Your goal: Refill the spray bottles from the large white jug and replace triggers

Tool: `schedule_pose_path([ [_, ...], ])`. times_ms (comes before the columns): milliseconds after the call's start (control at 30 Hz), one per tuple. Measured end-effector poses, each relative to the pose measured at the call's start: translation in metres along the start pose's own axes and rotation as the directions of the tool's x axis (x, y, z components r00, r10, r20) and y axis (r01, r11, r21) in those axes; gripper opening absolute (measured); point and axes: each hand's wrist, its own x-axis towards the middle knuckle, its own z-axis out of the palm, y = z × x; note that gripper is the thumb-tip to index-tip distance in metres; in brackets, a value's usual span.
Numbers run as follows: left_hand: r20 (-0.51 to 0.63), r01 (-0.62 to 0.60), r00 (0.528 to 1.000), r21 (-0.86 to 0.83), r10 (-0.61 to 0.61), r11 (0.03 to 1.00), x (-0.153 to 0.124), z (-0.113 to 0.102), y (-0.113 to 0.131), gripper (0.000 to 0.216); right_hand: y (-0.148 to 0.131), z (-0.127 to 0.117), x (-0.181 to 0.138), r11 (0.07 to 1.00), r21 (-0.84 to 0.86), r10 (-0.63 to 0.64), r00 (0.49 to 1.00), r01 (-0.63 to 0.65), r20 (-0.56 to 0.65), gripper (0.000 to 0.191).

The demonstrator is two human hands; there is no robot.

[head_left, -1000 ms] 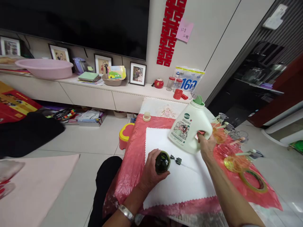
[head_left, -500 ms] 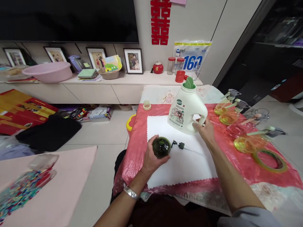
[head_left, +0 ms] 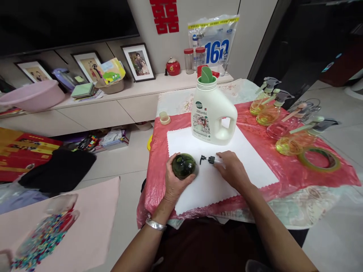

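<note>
Nearest, the left hand [head_left: 174,181] curves around the side of a dark green, rounded, glossy bottle [head_left: 183,166], its thumb on the right flank and its grip closed on it. The bottle is the landmark here; it sits over the left part of a white, zigzag-edged sheet [head_left: 198,196].

Just to the right of the bottle lies a black pump head with a clear plastic tube [head_left: 211,159], a narrow gap between the 2. Its long axis runs sideways, nozzle end facing the bottle and tube end pointing away, under the right hand [head_left: 232,170]. That hand is the nearer of the 2: its half-curled fingers are at the tube, but whether they pinch it or only rest against it I cannot tell.

Farther right of the bottle is a yellowish ring of tape [head_left: 316,167]. Beyond the bottle and slightly right, a pale green plastic jug with a looped handle [head_left: 208,109] stands upright, no hand on it. Well to the bottle's right stand 4 clear spray bottles with coloured liquid [head_left: 287,146].
</note>
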Motion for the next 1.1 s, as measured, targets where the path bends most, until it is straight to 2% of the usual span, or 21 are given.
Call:
schedule_pose_path([
  [133,0.008,0.009,1.0,-0.028,-0.008,1.0,-0.001,0.0,-0.004,0.097,-0.01,0.013,0.004,0.999,-0.041,-0.004,0.999,0.006,0.054,0.013],
  [233,0.019,-0.009,1.0,-0.032,0.009,0.999,-0.002,-0.001,-0.006,0.098,-0.012,0.015,0.003,1.0,0.004,0.003,0.999,-0.004,0.049,0.007],
  [300,0.033,-0.038,0.999,-0.036,0.04,0.999,-0.002,-0.001,-0.007,0.099,-0.012,0.01,0.003,0.997,0.079,0.015,1.0,-0.017,0.025,0.012],
  [433,0.086,-0.086,0.993,-0.015,0.087,0.996,-0.002,-0.001,-0.004,0.097,-0.017,-0.011,0.004,0.944,0.327,0.06,0.996,-0.035,-0.067,0.038],
  [500,0.119,-0.091,0.989,0.008,0.09,0.996,-0.001,-0.002,-0.002,0.096,-0.025,-0.023,0.006,0.88,0.474,0.092,0.992,-0.041,-0.085,0.049],
  [600,0.128,-0.092,0.988,0.038,0.086,0.995,-0.001,-0.003,0.001,0.095,-0.043,-0.036,0.011,0.728,0.684,0.106,0.994,-0.05,-0.04,0.057],
  [767,0.15,-0.108,0.984,0.084,0.095,0.991,-0.001,-0.003,0.004,0.092,-0.076,-0.05,0.023,0.466,0.885,0.04,0.999,-0.013,-0.006,0.057],
  [900,0.167,-0.118,0.981,0.114,0.098,0.986,-0.001,-0.003,0.005,0.096,-0.098,-0.055,0.031,0.254,0.967,-0.071,0.997,0.006,0.012,0.053],
  [1100,0.165,-0.161,0.976,0.099,0.144,0.982,-0.001,-0.002,0.006,0.096,-0.124,-0.041,0.041,0.128,0.991,-0.202,0.979,0.05,-0.024,0.051],
])
